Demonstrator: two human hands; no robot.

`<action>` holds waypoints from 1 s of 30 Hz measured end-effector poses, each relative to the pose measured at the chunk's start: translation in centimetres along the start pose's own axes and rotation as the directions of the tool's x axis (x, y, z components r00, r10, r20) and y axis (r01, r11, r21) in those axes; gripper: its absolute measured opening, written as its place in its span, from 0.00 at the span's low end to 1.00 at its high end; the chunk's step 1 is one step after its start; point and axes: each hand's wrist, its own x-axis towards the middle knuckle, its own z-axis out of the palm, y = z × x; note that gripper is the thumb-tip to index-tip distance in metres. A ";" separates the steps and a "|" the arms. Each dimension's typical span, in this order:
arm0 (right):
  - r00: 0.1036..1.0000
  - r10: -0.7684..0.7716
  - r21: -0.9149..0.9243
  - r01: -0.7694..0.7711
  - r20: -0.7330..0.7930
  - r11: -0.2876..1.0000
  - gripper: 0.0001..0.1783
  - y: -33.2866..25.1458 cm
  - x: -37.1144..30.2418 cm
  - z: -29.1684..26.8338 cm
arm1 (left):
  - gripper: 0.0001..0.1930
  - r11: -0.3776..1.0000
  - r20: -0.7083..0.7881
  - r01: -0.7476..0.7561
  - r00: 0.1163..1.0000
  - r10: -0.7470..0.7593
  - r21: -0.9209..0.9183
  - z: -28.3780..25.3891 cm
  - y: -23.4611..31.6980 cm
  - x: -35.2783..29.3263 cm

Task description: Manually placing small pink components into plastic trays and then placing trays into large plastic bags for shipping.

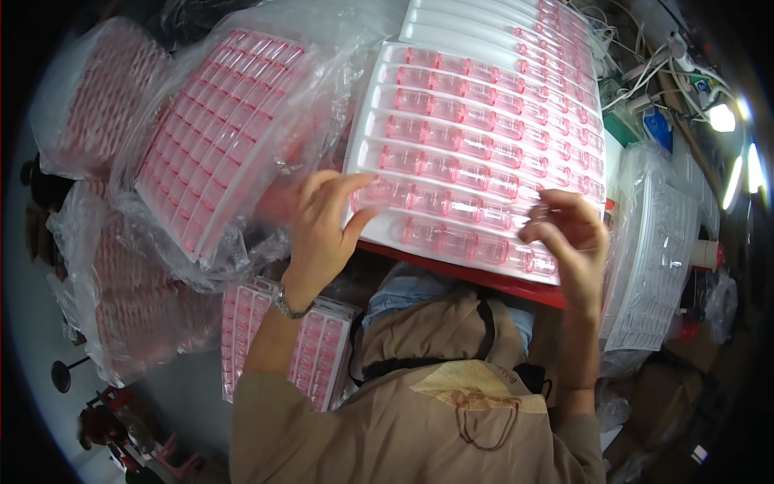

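A row of clear pink plastic cylinders [431, 199] stretches between my hands, over the near part of a white grooved tray [372, 129]. My left hand [326, 230] has its thumb and forefinger around the left end of this row. At the other end, my right hand [574, 242] is curled, thumb and fingers closing on the last cylinder. Whether the row rests in its groove or sits slightly above it, I cannot tell. More pink cylinders [451, 141] lie end to end in the tray's other grooves, with one shorter row [476, 244] along the near edge.
Another white tray [427, 34] lies under the far edge. Plastic-wrapped pink trays [222, 137] stand at the left, and one tray [322, 355] sits low beside my left arm. Wrapped clear trays [653, 258] lean at the right. White cables [645, 73] tangle at the far right.
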 end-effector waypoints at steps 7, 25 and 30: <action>0.949 -0.067 -0.173 0.125 0.307 0.977 0.19 2.8 -0.6 7.1 | 0.19 0.818 0.003 0.003 1.000 -0.001 -0.575 0.3 2.8 -3.4; 0.924 -0.284 -0.551 0.103 -0.255 0.828 0.10 -0.2 2.7 -6.7 | 0.21 0.967 0.174 0.019 0.984 0.026 -0.254 -2.8 1.0 -0.9; 0.856 -0.393 -0.473 0.514 0.336 0.716 0.10 -2.5 11.9 7.8 | 0.15 0.979 -0.383 0.177 0.915 -0.125 0.104 -13.7 -5.9 -1.7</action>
